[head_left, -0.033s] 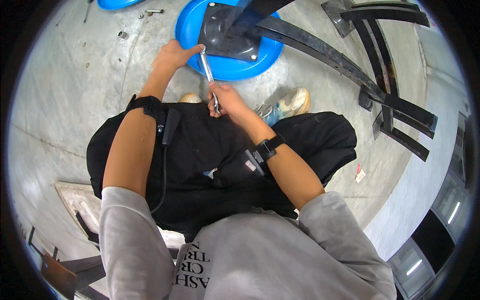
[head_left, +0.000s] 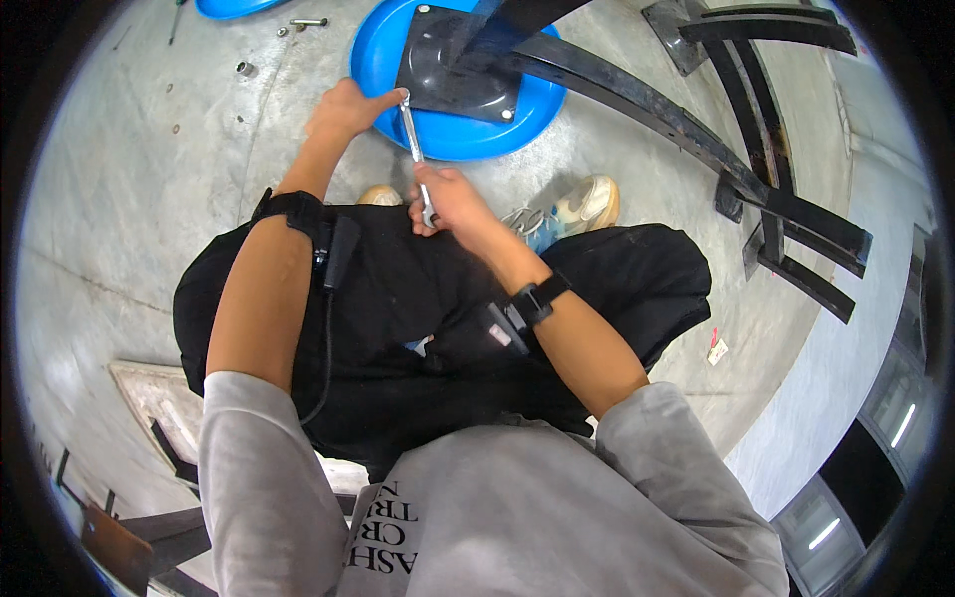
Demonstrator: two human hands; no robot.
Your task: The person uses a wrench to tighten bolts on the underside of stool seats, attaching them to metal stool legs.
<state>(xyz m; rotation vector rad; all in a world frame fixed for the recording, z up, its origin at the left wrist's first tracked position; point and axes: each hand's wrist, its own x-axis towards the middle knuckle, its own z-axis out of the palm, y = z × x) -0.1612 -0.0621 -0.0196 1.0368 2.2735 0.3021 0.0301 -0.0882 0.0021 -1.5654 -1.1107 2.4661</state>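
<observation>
In my right hand, the fingers are wrapped around the lower part of a silver combination wrench. Its ring end is at the near-left corner of a square black metal plate; whatever sits under that ring is hidden. The thumb of my left hand presses on the ring end, with the other fingers curled beside the blue rim. Pale bolt heads show at other plate corners. The plate lies on a round blue shallow disc, and a black metal beam rises from it toward the right.
More black metal frame parts stand at the right. On the floor at the far left lie a socket, a bolt and small hardware. Another blue disc is at the top edge. A small tag lies right of my knee.
My right hand and the wrench's lower end have shifted very slightly left. My left thumb stays on the ring end.
</observation>
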